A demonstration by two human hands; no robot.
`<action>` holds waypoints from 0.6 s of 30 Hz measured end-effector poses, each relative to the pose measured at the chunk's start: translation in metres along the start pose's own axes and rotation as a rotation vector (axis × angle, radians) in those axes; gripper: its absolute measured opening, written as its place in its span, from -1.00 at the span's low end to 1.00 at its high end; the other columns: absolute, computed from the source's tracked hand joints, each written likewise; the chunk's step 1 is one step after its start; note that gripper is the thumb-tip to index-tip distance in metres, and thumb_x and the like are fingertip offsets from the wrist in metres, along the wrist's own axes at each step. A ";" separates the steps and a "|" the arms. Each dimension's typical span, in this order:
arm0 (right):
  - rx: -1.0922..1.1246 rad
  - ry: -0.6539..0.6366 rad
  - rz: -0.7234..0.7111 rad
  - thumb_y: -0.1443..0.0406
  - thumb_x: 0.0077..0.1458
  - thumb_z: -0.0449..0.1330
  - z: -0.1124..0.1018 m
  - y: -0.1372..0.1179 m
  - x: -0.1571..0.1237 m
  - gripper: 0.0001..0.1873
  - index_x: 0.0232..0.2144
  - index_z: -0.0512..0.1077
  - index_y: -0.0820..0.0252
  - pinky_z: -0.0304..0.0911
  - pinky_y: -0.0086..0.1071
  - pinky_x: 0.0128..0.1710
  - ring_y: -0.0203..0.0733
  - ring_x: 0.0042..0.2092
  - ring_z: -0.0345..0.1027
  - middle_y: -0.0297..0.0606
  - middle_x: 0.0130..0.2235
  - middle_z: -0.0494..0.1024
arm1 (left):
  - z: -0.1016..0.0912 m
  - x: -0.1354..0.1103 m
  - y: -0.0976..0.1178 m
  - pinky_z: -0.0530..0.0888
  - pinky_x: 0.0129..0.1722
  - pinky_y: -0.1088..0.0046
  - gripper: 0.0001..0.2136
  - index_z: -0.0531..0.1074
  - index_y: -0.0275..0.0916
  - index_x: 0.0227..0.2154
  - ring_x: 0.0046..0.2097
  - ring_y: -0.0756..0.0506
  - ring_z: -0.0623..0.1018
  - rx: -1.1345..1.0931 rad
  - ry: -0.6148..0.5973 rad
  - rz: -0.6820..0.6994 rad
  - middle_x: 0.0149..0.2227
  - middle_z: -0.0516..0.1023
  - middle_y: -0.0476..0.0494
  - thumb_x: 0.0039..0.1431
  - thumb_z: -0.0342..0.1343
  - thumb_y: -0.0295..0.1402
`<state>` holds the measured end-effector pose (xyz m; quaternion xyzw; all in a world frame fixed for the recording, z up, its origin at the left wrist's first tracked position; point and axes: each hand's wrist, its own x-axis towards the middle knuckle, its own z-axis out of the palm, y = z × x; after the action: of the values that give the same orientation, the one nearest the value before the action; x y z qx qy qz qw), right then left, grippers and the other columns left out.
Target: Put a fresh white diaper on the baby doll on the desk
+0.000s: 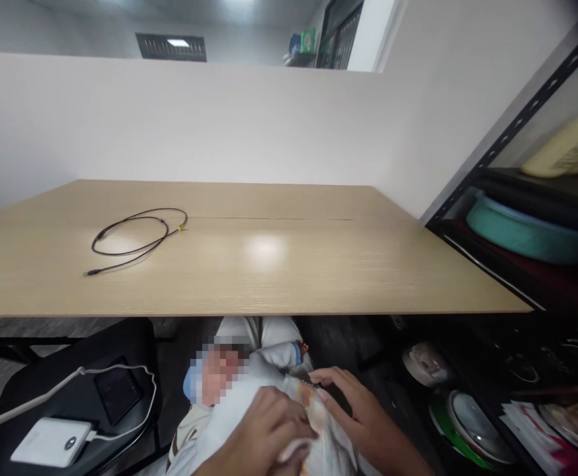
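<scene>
Below the table edge, a small figure in a light blue cap [192, 382] lies across my lap; its face is blurred out, and whether it is a person or a doll I cannot tell. White cloth [242, 403] covers its body, and one small hand [303, 348] pokes out of a blue-cuffed sleeve. My left hand [269, 426] is curled over the body, with a fold of white cloth [296, 449] pinched between fingers and thumb. My right hand [361, 420] rests beside a white, orange-patterned cloth [313, 410], its fingers bent and apart from the thumb.
A wooden table [293, 277] spans the front, bearing a coiled black cable [130, 253]. On the black chair [135, 344] at left lie a white power bank [53, 441] with a cable and a dark phone [118, 393]. Shelving at right holds a teal basin [532, 231].
</scene>
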<state>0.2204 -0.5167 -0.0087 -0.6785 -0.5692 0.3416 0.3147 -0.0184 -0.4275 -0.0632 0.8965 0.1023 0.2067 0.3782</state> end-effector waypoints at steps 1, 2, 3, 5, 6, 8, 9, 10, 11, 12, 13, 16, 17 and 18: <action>-0.005 -0.011 0.030 0.04 0.44 0.13 0.001 0.012 0.002 -0.61 0.09 0.60 0.05 0.38 -0.02 0.28 0.16 0.20 0.52 -0.06 0.13 0.67 | -0.001 -0.003 0.001 0.58 0.08 -0.02 -0.72 0.50 -0.10 0.16 0.10 -0.31 0.59 -0.002 0.044 -0.015 0.10 0.62 -0.33 0.45 0.15 -0.32; -0.006 -0.022 0.046 0.04 0.44 0.13 0.004 0.021 0.005 -0.60 0.10 0.60 0.07 0.38 -0.02 0.28 0.15 0.20 0.53 -0.05 0.14 0.67 | -0.003 -0.006 0.000 0.57 0.07 0.00 -0.71 0.49 -0.11 0.15 0.09 -0.32 0.58 -0.010 0.091 -0.031 0.08 0.62 -0.33 0.42 0.15 -0.34; -0.003 -0.043 0.051 0.04 0.44 0.14 0.008 0.027 0.009 -0.60 0.09 0.61 0.08 0.38 -0.04 0.26 0.13 0.18 0.54 -0.07 0.12 0.68 | -0.004 -0.008 -0.001 0.55 0.06 0.02 -0.70 0.49 -0.11 0.14 0.07 -0.32 0.58 -0.024 0.132 -0.045 0.06 0.63 -0.32 0.39 0.15 -0.35; -0.013 -0.077 0.040 0.04 0.45 0.14 0.015 0.032 0.020 -0.63 -0.03 0.65 0.09 0.41 -0.11 0.16 0.07 0.09 0.57 -0.12 0.01 0.71 | -0.004 -0.009 -0.005 0.53 0.03 0.08 -0.73 0.52 -0.09 0.07 0.04 -0.30 0.58 -0.045 0.179 -0.050 0.03 0.64 -0.26 0.35 0.17 -0.35; -0.031 -0.089 0.027 0.05 0.45 0.14 0.018 0.034 0.026 -0.63 -0.13 0.66 0.11 0.41 -0.15 0.09 0.05 0.02 0.59 -0.15 -0.07 0.72 | -0.003 -0.009 -0.006 0.52 0.02 0.10 -0.75 0.54 -0.08 0.04 0.03 -0.29 0.58 -0.048 0.184 -0.044 0.01 0.64 -0.24 0.34 0.18 -0.35; -0.080 -0.101 -0.007 0.07 0.44 0.16 0.021 0.039 0.039 -0.61 -0.31 0.63 0.13 0.38 -0.21 -0.05 -0.01 -0.12 0.58 -0.21 -0.23 0.69 | -0.002 -0.009 -0.007 0.51 0.01 0.13 -0.81 0.58 -0.08 -0.04 0.01 -0.27 0.59 -0.043 0.186 -0.032 -0.03 0.65 -0.21 0.32 0.19 -0.36; -0.102 -0.104 -0.020 0.07 0.42 0.17 0.021 0.043 0.046 -0.61 -0.37 0.60 0.14 0.36 -0.22 -0.09 -0.04 -0.17 0.56 -0.24 -0.28 0.67 | -0.002 -0.008 -0.006 0.51 0.02 0.13 -0.83 0.59 -0.08 -0.07 0.01 -0.26 0.59 -0.044 0.179 -0.032 -0.04 0.65 -0.20 0.32 0.20 -0.36; -0.115 -0.105 -0.030 0.07 0.42 0.18 0.020 0.048 0.053 -0.60 -0.39 0.59 0.14 0.35 -0.23 -0.10 -0.05 -0.20 0.55 -0.25 -0.31 0.66 | -0.002 -0.008 -0.005 0.51 0.03 0.13 -0.86 0.60 -0.08 -0.10 0.01 -0.25 0.59 -0.054 0.170 -0.038 -0.04 0.65 -0.20 0.33 0.21 -0.36; -0.122 -0.099 -0.033 0.06 0.42 0.17 0.020 0.055 0.059 -0.59 -0.40 0.59 0.14 0.35 -0.23 -0.10 -0.05 -0.20 0.54 -0.26 -0.32 0.66 | -0.005 -0.009 -0.003 0.52 0.04 0.14 -0.88 0.60 -0.09 -0.12 0.02 -0.24 0.60 -0.070 0.156 -0.048 -0.05 0.66 -0.20 0.35 0.21 -0.35; -0.126 -0.087 -0.031 0.04 0.42 0.16 0.019 0.061 0.064 -0.57 -0.39 0.59 0.15 0.36 -0.21 -0.09 -0.04 -0.20 0.54 -0.24 -0.32 0.66 | -0.008 -0.010 -0.001 0.53 0.05 0.14 -0.90 0.60 -0.09 -0.13 0.03 -0.24 0.60 -0.088 0.134 -0.055 -0.04 0.66 -0.20 0.38 0.21 -0.35; -0.128 -0.069 -0.025 0.03 0.43 0.14 0.018 0.066 0.068 -0.55 -0.38 0.60 0.15 0.38 -0.19 -0.07 -0.02 -0.18 0.54 -0.22 -0.31 0.66 | -0.012 -0.012 0.001 0.55 0.06 0.15 -0.91 0.61 -0.09 -0.13 0.04 -0.23 0.60 -0.104 0.109 -0.059 -0.04 0.67 -0.21 0.41 0.20 -0.34; -0.137 -0.010 -0.023 0.05 0.47 0.10 0.014 0.065 0.070 -0.57 -0.19 0.66 0.16 0.38 -0.08 0.14 0.07 0.03 0.55 -0.09 -0.11 0.72 | -0.024 -0.023 0.007 0.62 0.03 0.15 -0.86 0.62 -0.09 -0.06 0.05 -0.23 0.62 -0.129 0.051 -0.055 0.02 0.67 -0.22 0.46 0.23 -0.22; -0.128 -0.008 -0.049 0.07 0.48 0.09 0.014 0.058 0.066 -0.59 -0.08 0.67 0.14 0.34 -0.05 0.24 0.08 0.12 0.53 -0.07 -0.01 0.71 | -0.027 -0.027 0.008 0.63 0.02 0.14 -0.82 0.61 -0.10 -0.02 0.05 -0.23 0.63 -0.128 0.042 -0.053 0.05 0.67 -0.23 0.47 0.24 -0.18; -0.114 -0.018 -0.089 0.10 0.50 0.09 0.014 0.047 0.061 -0.61 0.05 0.65 0.09 0.27 -0.04 0.33 0.06 0.22 0.49 -0.08 0.11 0.69 | -0.030 -0.031 0.009 0.65 0.03 0.13 -0.78 0.60 -0.12 0.03 0.05 -0.22 0.63 -0.128 0.039 -0.051 0.08 0.65 -0.23 0.47 0.24 -0.15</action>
<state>0.2427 -0.4629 -0.0613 -0.6663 -0.6199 0.3004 0.2854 -0.0589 -0.4256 -0.0471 0.8635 0.1190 0.2206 0.4376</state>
